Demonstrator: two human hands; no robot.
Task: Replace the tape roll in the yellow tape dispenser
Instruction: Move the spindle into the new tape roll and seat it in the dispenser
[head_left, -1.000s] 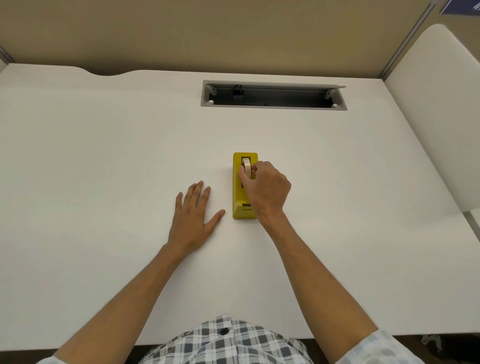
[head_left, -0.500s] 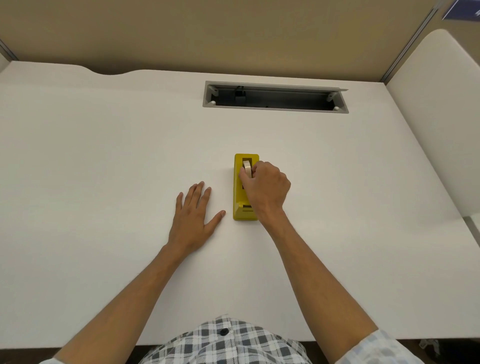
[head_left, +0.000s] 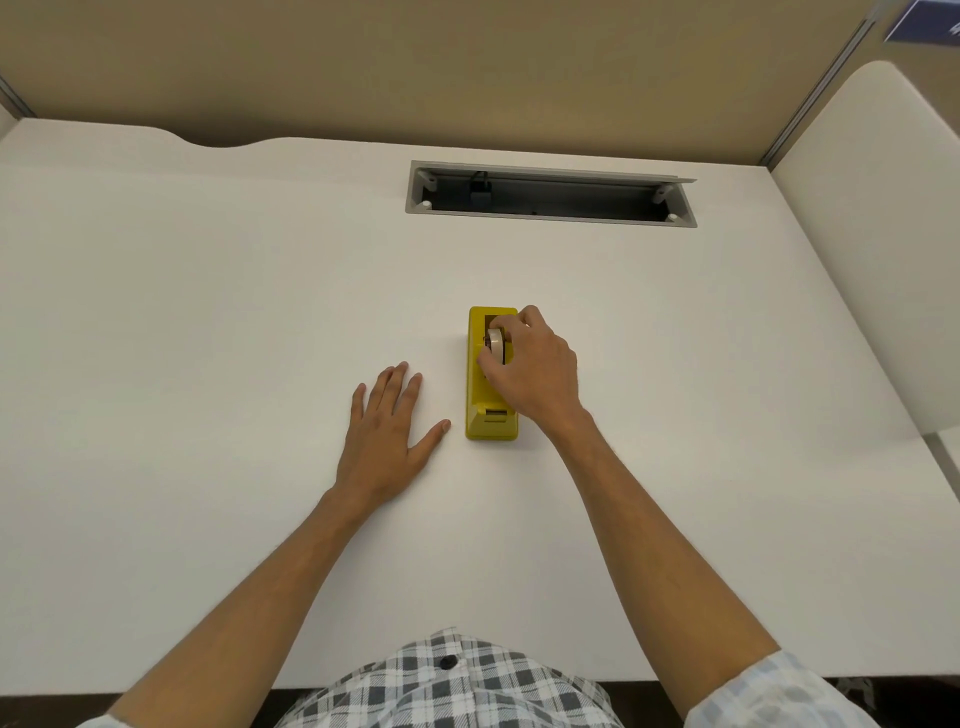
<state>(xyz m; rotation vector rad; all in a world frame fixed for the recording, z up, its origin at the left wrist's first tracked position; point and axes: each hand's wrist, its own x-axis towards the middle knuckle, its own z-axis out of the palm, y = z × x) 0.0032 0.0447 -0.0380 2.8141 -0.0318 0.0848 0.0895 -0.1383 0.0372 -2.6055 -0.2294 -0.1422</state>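
Observation:
The yellow tape dispenser (head_left: 477, 384) stands lengthwise in the middle of the white desk (head_left: 208, 312), its cutter end toward me. A pale tape roll (head_left: 495, 341) sits upright in the dispenser's slot. My right hand (head_left: 535, 366) lies over the dispenser from the right, thumb and fingers pinched on the roll. My left hand (head_left: 387, 436) rests flat on the desk just left of the dispenser, fingers spread, holding nothing and not touching it.
A grey cable tray opening (head_left: 550, 195) is cut into the desk at the back. A beige partition (head_left: 415, 62) rises behind the desk, and a white side panel (head_left: 872, 208) stands at the right.
My right hand has shifted slightly farther along the dispenser, fingers reaching over the roll. The left hand has stayed flat.

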